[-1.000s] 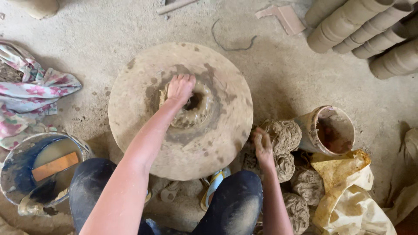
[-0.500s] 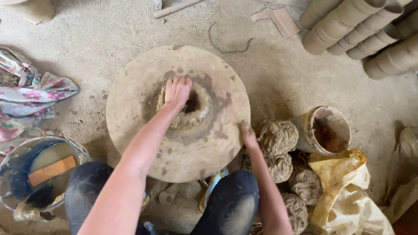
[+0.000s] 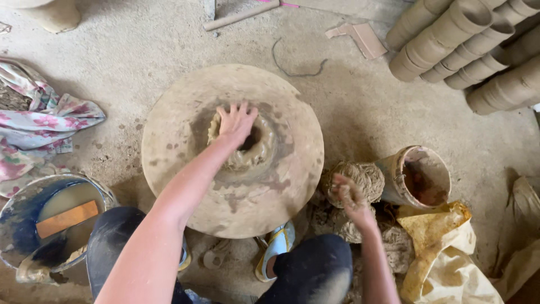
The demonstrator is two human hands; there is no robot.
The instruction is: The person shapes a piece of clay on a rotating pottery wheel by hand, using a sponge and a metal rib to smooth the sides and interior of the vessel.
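Right hand [image 3: 353, 197] lifted off wheel edge — fingers loosely curled above clay lumps [image 3: 354, 179], left hand [image 3: 236, 124] fingers spread, pressing clay ring [image 3: 264, 152]

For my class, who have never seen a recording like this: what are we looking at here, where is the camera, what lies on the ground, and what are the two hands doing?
The camera sits on the person's head and looks down past their knees. No machine: two bare hands. The left hand presses on a ring of wet clay at the middle of a round, mud-smeared potter's wheel on the floor. The right hand hovers over rough clay balls, apparently holding nothing. Nearby lie a tipped clay-coated pot, a water bucket, flowered cloth and stacked unfired cups.
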